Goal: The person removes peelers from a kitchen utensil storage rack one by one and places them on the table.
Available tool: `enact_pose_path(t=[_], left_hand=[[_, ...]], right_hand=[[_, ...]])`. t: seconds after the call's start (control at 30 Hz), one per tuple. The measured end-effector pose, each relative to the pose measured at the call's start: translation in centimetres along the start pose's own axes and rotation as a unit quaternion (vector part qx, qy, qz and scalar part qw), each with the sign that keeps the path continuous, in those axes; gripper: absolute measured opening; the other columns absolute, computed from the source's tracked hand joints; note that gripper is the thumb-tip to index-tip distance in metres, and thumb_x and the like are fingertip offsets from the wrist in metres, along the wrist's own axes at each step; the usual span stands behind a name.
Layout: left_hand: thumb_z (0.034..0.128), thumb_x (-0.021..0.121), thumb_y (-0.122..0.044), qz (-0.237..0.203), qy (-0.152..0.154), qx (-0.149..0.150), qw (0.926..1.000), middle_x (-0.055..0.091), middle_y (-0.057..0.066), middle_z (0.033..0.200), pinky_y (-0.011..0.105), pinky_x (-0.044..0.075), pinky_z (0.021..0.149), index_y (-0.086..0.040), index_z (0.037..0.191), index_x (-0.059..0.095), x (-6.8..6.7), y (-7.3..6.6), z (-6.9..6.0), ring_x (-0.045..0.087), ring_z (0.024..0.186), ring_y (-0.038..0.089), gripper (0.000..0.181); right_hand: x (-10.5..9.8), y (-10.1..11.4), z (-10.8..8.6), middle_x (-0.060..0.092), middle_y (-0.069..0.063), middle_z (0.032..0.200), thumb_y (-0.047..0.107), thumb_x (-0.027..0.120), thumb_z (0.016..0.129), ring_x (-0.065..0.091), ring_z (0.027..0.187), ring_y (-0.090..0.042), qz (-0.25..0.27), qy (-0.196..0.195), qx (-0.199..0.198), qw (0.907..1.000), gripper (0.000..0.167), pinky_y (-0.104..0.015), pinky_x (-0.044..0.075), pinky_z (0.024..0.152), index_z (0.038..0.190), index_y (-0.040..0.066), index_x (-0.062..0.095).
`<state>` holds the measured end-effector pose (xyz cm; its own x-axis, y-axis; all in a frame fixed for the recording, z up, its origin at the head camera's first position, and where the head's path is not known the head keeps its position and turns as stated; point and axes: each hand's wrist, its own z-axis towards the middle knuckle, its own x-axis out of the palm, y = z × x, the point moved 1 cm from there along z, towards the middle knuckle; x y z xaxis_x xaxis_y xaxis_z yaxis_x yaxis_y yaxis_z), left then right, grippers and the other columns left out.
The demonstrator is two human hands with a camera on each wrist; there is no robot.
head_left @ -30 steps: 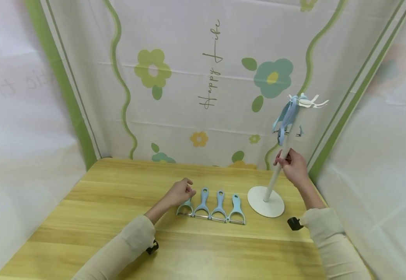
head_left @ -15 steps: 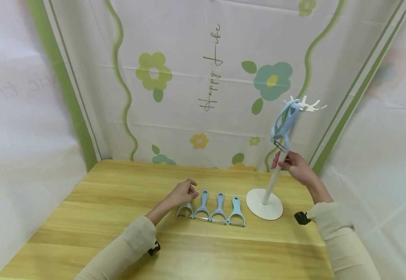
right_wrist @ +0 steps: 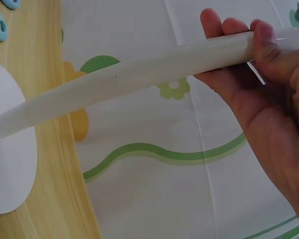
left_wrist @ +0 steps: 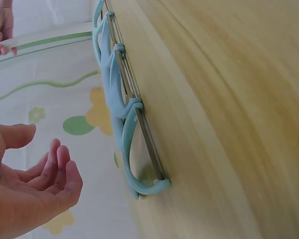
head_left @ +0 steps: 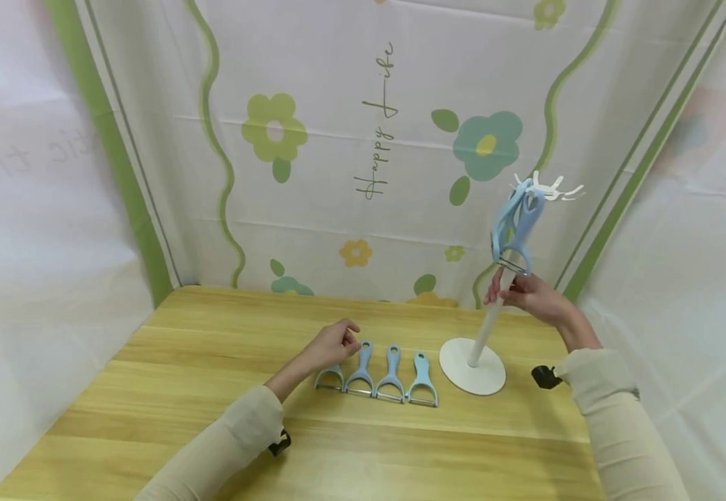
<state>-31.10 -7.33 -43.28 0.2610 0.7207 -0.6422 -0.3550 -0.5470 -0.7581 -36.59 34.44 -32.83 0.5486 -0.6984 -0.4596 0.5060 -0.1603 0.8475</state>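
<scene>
A white stand with curved hooks on top stands at the right of the table. My right hand grips its pole, fingers and thumb around it, as the right wrist view also shows on the pole. Blue Y-shaped peelers hang from the hooks, overlapping one another. On the table lies a row of several more peelers, blades toward me. My left hand hovers over the leftmost peeler, partly hiding its handle. In the left wrist view its fingers are loosely bent and hold nothing.
The stand's round white base rests on the wooden table, right of the row. A flowered curtain hangs behind the table's back edge, and white cloth closes off the right side.
The stand has been turned by my right hand, so the hanging peelers swing round to the front of the pole. My right forearm has shifted rightward. My left hand has moved slightly right.
</scene>
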Motion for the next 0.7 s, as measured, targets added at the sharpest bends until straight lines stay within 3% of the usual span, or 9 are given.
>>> enact_pose_path(t=[0.2,0.33,0.57,0.7], left_hand=[[0.0982,0.061,-0.009,0.016,0.007,0.021,0.9996,0.067,0.007,0.098,0.027,0.054,0.075,0.004,0.126,0.055,0.5,-0.3,0.6,0.063,0.087,0.016,0.031],[0.0992,0.061,-0.012,0.02,0.001,0.04,0.999,0.068,0.007,0.101,0.031,0.056,0.08,-0.001,0.123,0.059,0.5,-1.4,1.2,0.065,0.094,0.019,0.026],[0.1018,0.057,-0.014,-0.024,0.005,0.09,0.9956,0.068,0.01,0.113,0.036,0.056,0.094,-0.001,0.124,0.061,0.5,-6.0,3.0,0.065,0.107,0.023,0.026],[0.1024,0.057,-0.016,-0.047,0.005,0.118,0.9919,0.068,0.01,0.115,0.031,0.056,0.093,-0.003,0.123,0.061,0.5,-8.9,3.9,0.064,0.107,0.021,0.025]], right_hand=[[0.1,0.2,-0.2,0.06,-0.016,0.103,-0.002,0.046,0.103,0.066,0.104,-0.022,-0.018,0.0,0.024,0.9995,0.006,-0.032,0.058,0.091,0.106,-0.007,0.046],[0.3,0.4,-0.1,0.062,-0.02,0.104,-0.001,0.045,0.103,0.067,0.104,-0.015,-0.035,-0.01,0.023,0.9991,0.01,-0.03,0.058,0.089,0.107,-0.01,0.047],[1.3,0.5,-0.5,0.07,0.004,0.099,0.004,0.048,0.104,0.07,0.099,-0.009,-0.071,-0.081,0.042,0.9933,0.014,-0.024,0.058,0.084,0.108,-0.01,0.05],[2.3,0.6,-0.6,0.073,0.003,0.096,0.012,0.05,0.105,0.071,0.095,-0.006,-0.094,-0.141,0.062,0.9836,0.022,-0.023,0.058,0.082,0.108,-0.009,0.054]])
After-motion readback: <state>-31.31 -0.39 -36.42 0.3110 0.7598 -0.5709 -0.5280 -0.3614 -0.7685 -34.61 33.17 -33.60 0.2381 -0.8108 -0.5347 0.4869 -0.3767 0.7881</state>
